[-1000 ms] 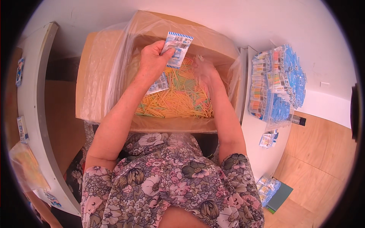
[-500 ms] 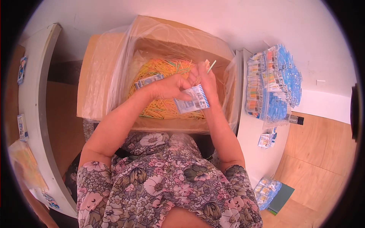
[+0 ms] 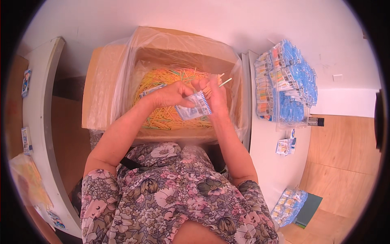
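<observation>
Over a cardboard box (image 3: pixel 101 77) lined with clear plastic, my left hand (image 3: pixel 172 96) pinches a small clear packet (image 3: pixel 192 108) with a blue-striped edge. My right hand (image 3: pixel 217 97) is closed around a few thin coloured sticks (image 3: pixel 208 89), their ends poking out past the fingers, one of them pale green. The sticks lie close to the striped edge of the packet; whether any are inside it I cannot tell. Below my hands the box holds a heap of yellow, orange and green sticks (image 3: pixel 162 118). Partly behind my left wrist, another packet (image 3: pixel 149 91) rests on the heap.
On the white table at right, a clear bin (image 3: pixel 280 118) is piled with filled blue-edged packets (image 3: pixel 298 79). Loose packets (image 3: pixel 286 146) lie nearer, and a bundle of packets (image 3: pixel 289 206) sits by a green board (image 3: pixel 310 209). At far left, another person's arm (image 3: pixel 40 223) shows beside a white table (image 3: pixel 46 134).
The whole view has shifted a little. In my right hand the sticks now show more between the fingers, near the packet's striped edge. My left hand keeps its pinch on the packet.
</observation>
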Demonstrator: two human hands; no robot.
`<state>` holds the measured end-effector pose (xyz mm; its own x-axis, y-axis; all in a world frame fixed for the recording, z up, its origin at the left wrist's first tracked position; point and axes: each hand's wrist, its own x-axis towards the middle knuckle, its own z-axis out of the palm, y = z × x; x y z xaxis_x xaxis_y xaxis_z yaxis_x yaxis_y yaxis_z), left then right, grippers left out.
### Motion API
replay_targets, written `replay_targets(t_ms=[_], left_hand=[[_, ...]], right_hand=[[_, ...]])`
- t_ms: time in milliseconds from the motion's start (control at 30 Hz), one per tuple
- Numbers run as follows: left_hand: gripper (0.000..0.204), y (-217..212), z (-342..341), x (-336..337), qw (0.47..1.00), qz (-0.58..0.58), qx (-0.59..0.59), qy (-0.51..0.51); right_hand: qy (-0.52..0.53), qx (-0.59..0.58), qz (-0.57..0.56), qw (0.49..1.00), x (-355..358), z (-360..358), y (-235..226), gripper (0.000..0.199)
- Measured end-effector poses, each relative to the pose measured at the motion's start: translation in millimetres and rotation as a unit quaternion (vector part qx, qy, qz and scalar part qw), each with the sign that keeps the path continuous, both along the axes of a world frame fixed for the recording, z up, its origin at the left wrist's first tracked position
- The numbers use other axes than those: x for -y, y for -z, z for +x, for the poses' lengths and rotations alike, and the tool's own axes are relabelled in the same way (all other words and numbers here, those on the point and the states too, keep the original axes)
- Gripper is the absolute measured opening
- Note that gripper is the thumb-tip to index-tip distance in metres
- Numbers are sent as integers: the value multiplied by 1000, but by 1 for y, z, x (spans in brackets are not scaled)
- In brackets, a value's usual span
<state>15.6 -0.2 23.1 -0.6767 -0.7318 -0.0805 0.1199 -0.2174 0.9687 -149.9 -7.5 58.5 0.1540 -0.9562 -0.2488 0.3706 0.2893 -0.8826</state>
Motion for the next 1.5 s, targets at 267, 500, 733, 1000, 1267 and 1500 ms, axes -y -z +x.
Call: replay_targets(t_ms=[267, 500, 733, 1000, 1267, 1500], left_hand=[[19, 12, 19, 8, 989, -36, 106, 96], [23, -14, 22, 6, 998, -47, 36, 9], [23, -13, 20, 8, 1000, -15, 14, -2], [23, 4, 15, 12, 996, 25, 81, 31], [20, 1, 4, 6, 998, -8, -23, -58], [16, 4, -11, -14, 998, -26, -40, -49]], right_hand=[[-99, -62, 60, 991, 1, -33, 15, 22], [-198, -104, 221, 949, 37, -35, 50, 18], [-205, -65, 217, 952, 100, -10, 83, 18], [-147, -12, 188, 971, 98, -7, 60, 18], [-169, -89, -15, 981, 41, 8, 36, 40], [-194, 4, -67, 979, 2, 0, 25, 40]])
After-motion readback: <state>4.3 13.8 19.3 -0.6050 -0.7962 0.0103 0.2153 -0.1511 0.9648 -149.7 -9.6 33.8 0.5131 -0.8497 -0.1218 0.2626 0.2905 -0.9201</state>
